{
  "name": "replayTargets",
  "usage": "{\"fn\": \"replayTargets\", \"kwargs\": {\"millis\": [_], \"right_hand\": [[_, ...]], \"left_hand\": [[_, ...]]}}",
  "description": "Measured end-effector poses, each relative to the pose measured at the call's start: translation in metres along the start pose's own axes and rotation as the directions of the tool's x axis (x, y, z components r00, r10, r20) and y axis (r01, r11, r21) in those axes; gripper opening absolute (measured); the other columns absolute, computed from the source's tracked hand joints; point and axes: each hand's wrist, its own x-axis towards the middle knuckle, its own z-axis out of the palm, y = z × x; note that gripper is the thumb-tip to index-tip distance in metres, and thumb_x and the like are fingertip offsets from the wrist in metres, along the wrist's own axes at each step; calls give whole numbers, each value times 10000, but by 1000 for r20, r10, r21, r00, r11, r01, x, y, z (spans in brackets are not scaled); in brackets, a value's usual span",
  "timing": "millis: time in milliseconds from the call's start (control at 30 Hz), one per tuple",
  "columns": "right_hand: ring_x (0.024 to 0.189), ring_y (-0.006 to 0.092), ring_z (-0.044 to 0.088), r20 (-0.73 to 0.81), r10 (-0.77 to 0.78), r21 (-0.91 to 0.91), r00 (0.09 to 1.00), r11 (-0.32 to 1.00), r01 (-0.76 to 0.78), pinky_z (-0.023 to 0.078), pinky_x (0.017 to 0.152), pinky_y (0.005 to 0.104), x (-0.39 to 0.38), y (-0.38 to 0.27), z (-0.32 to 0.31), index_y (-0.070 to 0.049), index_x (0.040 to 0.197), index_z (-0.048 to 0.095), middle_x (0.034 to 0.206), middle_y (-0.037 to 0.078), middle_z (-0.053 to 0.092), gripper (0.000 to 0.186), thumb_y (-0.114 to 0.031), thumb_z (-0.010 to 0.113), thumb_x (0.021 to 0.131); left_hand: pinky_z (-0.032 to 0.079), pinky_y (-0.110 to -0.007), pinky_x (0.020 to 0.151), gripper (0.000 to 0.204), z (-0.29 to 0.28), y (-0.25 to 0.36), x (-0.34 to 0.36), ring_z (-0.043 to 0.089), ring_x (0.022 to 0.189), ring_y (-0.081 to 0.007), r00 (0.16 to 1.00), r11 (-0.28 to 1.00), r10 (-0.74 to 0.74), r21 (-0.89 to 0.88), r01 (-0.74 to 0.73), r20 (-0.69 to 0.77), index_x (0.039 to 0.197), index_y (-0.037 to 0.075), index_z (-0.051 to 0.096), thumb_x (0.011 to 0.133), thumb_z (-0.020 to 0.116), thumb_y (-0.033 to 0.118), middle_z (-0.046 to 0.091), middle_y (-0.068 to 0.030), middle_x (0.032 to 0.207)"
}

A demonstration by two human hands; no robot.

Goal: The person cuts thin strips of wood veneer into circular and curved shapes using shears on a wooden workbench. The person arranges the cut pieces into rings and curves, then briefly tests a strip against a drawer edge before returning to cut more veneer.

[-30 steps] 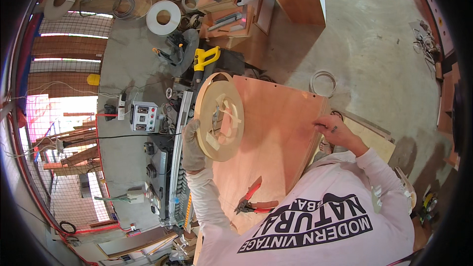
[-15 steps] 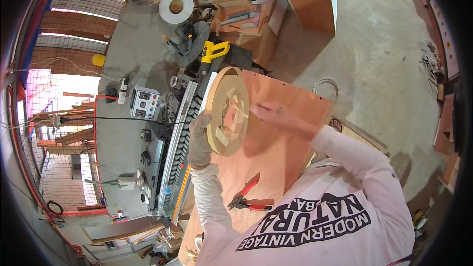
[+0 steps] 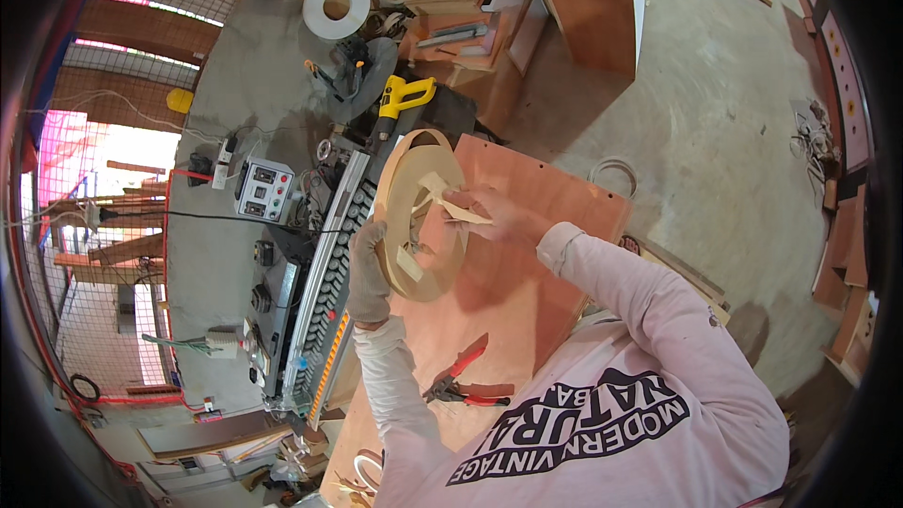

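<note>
A wide roll of tan edge banding (image 3: pixel 399 190) stands tilted above the wooden panel (image 3: pixel 527 254), its open centre partly in view. My left hand (image 3: pixel 368 275), in a grey glove, is closed around the roll's left edge. At the roll's inner side, my bare right hand (image 3: pixel 499 211) pinches a pale strip of tape (image 3: pixel 465 214) between thumb and fingers. Another pale tape piece (image 3: pixel 410 263) sticks to the lower part of the roll. Red-handled pliers (image 3: pixel 467 383) lie on the panel, closer to my body.
Left of the panel runs a machine with a row of black rollers (image 3: pixel 324 268); a control box (image 3: pixel 263 190) stands beyond it. A yellow heat gun (image 3: pixel 403 102) lies past the roll. Several coils and a white roll (image 3: pixel 337 7) sit at the back. A wooden cabinet (image 3: pixel 588 14) stands far right.
My right hand has moved left to the roll and now pinches a pale tape strip there. My left hand still holds the roll, and the view has shifted slightly.
</note>
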Motion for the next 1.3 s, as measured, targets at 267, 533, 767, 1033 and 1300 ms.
{"fn": "replayTargets", "kwargs": {"millis": [267, 533, 767, 1033, 1300], "right_hand": [[991, 131, 610, -64, -106, -514, 992, 856, 59, 508, 896, 329, -2, -17, 16, -71, 1220, 675, 1184, 13, 657, 286, -265, 668, 1010], [988, 146, 579, -92, 31, -302, 995, 951, -57, 475, 926, 355, 17, -38, 28, -129, 1142, 655, 1044, -3, 633, 297, -406, 623, 1041], [916, 155, 566, -187, 109, -28, 976, 993, -116, 488, 838, 349, 24, -13, 54, -159, 1075, 657, 949, -9, 606, 253, -404, 670, 1011], [779, 151, 590, -207, 65, 76, 976, 996, -50, 571, 765, 293, 0, -4, 68, -122, 1100, 635, 952, 11, 623, 286, -397, 659, 1023], [801, 178, 603, -361, 115, -40, 925, 989, -139, 597, 779, 333, 4, -9, 68, -84, 1091, 621, 923, 54, 597, 252, -333, 598, 1063]], "left_hand": [[548, -296, 668, 383, -3, -11, 13, 670, 744, -164, 996, 985, -32, -174, 17, -86, 1163, -58, 675, 980, 519, 241, 711, -99, 900], [527, -272, 648, 409, 7, 3, 5, 642, 712, -136, 994, 999, -41, 17, 42, -100, 1205, -66, 660, 1006, 618, 289, 693, -86, 870], [526, -275, 634, 459, 13, 10, 3, 638, 712, -128, 996, 996, -50, 69, 55, -77, 1304, -39, 630, 991, 658, 296, 684, -53, 904], [525, -288, 605, 440, 22, 9, 5, 637, 670, -135, 991, 987, -47, 147, 66, -128, 1260, -38, 642, 966, 654, 289, 682, -61, 883], [526, -279, 566, 373, 15, 8, 8, 639, 651, -131, 985, 996, -44, 68, 56, -168, 1184, -29, 659, 974, 672, 280, 686, -81, 868]]}}
